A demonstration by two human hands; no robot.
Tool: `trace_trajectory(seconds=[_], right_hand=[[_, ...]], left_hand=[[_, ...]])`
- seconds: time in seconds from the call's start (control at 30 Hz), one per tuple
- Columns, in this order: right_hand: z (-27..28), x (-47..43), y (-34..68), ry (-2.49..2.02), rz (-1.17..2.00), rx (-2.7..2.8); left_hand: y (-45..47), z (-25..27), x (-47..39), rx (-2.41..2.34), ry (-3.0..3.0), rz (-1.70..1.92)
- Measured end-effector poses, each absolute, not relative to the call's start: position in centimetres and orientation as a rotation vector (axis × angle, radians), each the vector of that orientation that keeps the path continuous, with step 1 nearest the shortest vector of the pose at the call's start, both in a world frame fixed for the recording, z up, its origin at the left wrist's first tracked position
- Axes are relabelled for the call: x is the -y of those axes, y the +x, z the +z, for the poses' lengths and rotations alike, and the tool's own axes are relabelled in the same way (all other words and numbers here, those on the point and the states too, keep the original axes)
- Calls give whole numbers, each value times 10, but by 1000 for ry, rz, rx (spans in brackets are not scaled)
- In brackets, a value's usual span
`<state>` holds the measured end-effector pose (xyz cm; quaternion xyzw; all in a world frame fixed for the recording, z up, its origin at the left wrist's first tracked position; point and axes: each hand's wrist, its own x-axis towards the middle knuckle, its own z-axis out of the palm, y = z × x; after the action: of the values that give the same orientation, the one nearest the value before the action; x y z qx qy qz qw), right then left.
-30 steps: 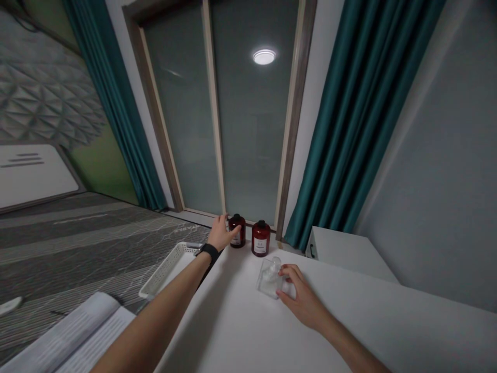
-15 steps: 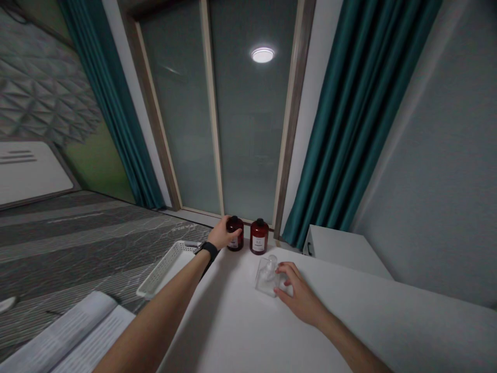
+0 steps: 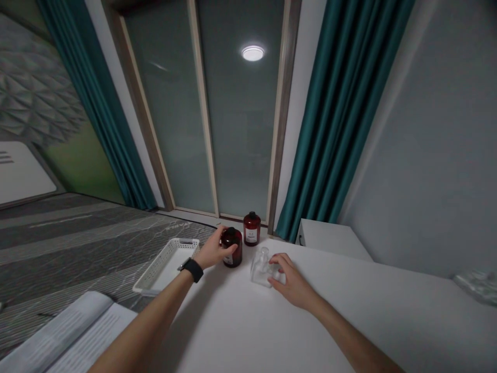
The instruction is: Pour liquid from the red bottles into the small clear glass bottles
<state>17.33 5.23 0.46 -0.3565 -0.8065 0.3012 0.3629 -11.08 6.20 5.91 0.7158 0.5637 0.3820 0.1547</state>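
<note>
The left hand (image 3: 212, 252) grips 1 red bottle (image 3: 235, 255); a 2nd bottle (image 3: 252, 229) stands behind on the surface (image 3: 240, 326). The right hand (image 3: 293, 285) curls at a clear bottle (image 3: 259, 272), grip unclear.

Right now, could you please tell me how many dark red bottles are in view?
2. One bottle is in the grasp of the left hand; the other bottle stands beyond it, to the right, towards the window. No others show.

- Worktop (image 3: 310, 336): white, smooth.
- Rear red bottle (image 3: 252, 229): black cap, white label, upright, far edge.
- Front red bottle (image 3: 235, 258): upright; contact unclear.
- Clear vessel (image 3: 260, 272): near both bottles.
</note>
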Motion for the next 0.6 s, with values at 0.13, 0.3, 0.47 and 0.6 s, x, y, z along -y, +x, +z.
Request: trace_trajectory(seconds=[0.13, 0.3, 0.47, 0.6], right_hand=[[8, -41, 190, -952, 744, 2080], [11, -23, 219, -1012, 753, 2056], [10, -2, 250, -1077, 760, 2024], [-1, 11, 270, -1126, 779, 1925]], left_hand=[[-90, 57, -56, -1530, 2052, 1097], [-58, 52, -50, -1433, 2086, 1119], [-25, 47, -48, -1313, 2076, 1122], [0, 43, -47, -1285, 2053, 1134]])
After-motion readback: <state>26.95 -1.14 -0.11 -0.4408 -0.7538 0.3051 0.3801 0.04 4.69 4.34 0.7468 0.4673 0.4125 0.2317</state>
